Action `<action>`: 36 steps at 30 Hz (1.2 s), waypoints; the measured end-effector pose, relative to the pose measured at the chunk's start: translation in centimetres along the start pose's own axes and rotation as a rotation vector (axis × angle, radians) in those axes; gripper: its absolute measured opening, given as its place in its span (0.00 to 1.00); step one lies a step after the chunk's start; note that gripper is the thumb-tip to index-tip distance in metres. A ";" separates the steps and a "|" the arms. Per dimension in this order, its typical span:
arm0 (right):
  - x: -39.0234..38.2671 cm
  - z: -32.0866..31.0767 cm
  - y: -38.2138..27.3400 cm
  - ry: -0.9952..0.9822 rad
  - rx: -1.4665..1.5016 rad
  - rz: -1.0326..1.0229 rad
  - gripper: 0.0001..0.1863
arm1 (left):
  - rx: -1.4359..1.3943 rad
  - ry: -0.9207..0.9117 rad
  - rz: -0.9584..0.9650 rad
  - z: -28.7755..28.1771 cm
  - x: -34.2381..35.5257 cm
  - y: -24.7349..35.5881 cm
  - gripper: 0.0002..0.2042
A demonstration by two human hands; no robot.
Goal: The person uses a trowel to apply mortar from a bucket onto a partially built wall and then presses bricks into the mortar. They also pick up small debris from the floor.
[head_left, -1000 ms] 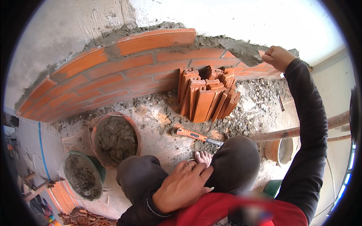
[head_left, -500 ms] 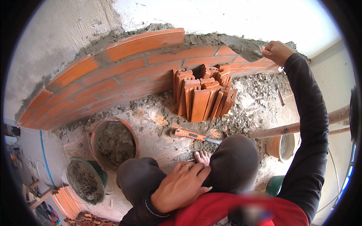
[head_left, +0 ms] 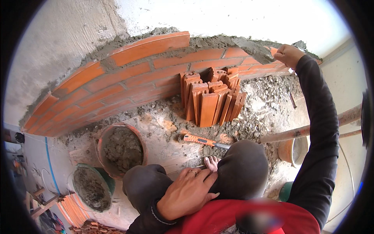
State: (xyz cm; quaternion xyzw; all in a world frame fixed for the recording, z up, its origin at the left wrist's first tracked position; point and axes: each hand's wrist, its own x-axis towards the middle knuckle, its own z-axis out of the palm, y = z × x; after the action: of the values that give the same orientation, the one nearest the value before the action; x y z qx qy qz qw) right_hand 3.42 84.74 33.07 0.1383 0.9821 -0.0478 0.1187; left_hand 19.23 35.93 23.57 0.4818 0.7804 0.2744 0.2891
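My right hand [head_left: 289, 55] is closed in a fist at the right end of the low brick wall [head_left: 136, 74]. It grips what looks like a trowel, its blade [head_left: 260, 53] coated in grey mortar and overhanging the upper bricks; the handle is hidden in the fist. A bed of wet mortar [head_left: 212, 41] runs along the wall top, to the right of the last brick [head_left: 152, 46] laid in the top row. My left hand [head_left: 189, 193], with a ring on one finger, lies flat between my bent knees, holding nothing.
Loose hollow bricks [head_left: 212, 103] stand stacked before the wall. An orange-handled hammer-like tool [head_left: 200, 140] lies near my bare foot. At left are two mortar buckets, one orange [head_left: 145, 150], one green [head_left: 109, 181]. A pole [head_left: 286, 135] and another bucket [head_left: 286, 151] are at right.
My right hand and the mortar-coated blade have shifted slightly right along the wall top. The left hand stays on my lap. The whole view has moved a little.
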 end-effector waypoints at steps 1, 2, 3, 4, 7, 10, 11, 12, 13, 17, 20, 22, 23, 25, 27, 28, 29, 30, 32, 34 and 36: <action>-0.1 0.2 0.0 -0.011 0.010 0.013 0.20 | 0.003 0.005 0.002 0.0 0.0 0.0 0.29; -0.1 0.5 -0.1 -0.022 0.021 0.025 0.20 | 0.001 -0.001 -0.002 0.0 0.0 0.0 0.28; -0.1 0.8 -0.2 -0.036 0.033 0.036 0.20 | -0.001 -0.008 -0.010 0.1 0.0 0.0 0.28; -0.1 0.8 -0.5 -0.035 0.027 0.038 0.20 | -0.003 -0.015 -0.018 0.1 0.0 0.1 0.28; -0.5 0.2 -0.9 -0.015 0.009 0.042 0.21 | 0.012 -0.032 -0.035 -0.1 0.0 0.2 0.28; -0.6 0.1 0.6 0.015 0.039 0.041 0.22 | 0.002 -0.004 -0.004 -0.1 0.1 0.3 0.28; -1.1 0.2 1.2 0.015 0.075 0.055 0.22 | 0.003 0.003 0.007 -0.1 0.2 0.3 0.28; -1.4 0.7 1.7 0.009 0.115 0.066 0.23 | 0.002 0.007 0.011 0.0 0.3 0.2 0.28; -1.8 1.6 1.6 0.067 0.150 0.032 0.23 | 0.004 0.009 0.003 0.1 0.1 0.2 0.28; -4.3 7.7 2.6 0.450 0.188 -0.133 0.23 | 0.006 0.004 0.005 0.2 0.3 -0.2 0.28; -4.6 14.7 -0.5 0.515 0.310 -0.090 0.22 | 0.013 -0.013 -0.021 0.4 0.1 -0.5 0.28; -4.7 17.0 -2.5 0.614 0.252 -0.092 0.17 | 0.025 -0.032 0.000 0.5 0.9 -0.5 0.28; -4.3 17.9 -3.5 0.671 0.282 -0.146 0.17 | 0.023 -0.048 -0.004 0.6 1.2 -0.4 0.28; -3.3 18.9 -6.2 0.776 0.159 -0.187 0.18 | 0.022 -0.083 -0.024 0.7 1.7 -0.4 0.28; -2.1 19.3 -7.8 0.828 0.073 -0.176 0.17 | 0.027 -0.073 -0.049 0.8 2.0 -0.4 0.28; -1.4 19.8 -7.5 0.826 0.064 -0.144 0.18 | 0.030 -0.066 -0.062 0.8 2.0 -0.5 0.28; -1.2 20.2 -6.9 0.796 0.076 -0.101 0.18 | 0.032 -0.070 -0.076 0.8 2.1 -0.5 0.28; -0.8 20.6 -6.0 0.764 0.091 -0.068 0.18 | 0.033 -0.068 -0.097 0.8 2.0 -0.5 0.28; -0.5 20.5 -4.1 0.631 0.130 0.044 0.19 | 0.031 -0.070 -0.128 0.7 2.2 -0.8 0.28; -0.4 21.0 -1.7 0.662 0.198 0.045 0.20 | 0.018 -0.094 -0.154 1.0 2.5 -1.2 0.28; -0.7 21.0 -0.7 0.651 0.213 0.062 0.20 | 0.035 -0.120 -0.189 0.9 2.7 -1.2 0.27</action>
State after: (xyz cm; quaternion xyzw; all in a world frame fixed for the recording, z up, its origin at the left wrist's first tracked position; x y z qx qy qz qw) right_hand 8.53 81.24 12.97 0.1879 0.9533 -0.0996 -0.2146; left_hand 18.14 38.04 21.63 0.4268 0.8081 0.2030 0.3515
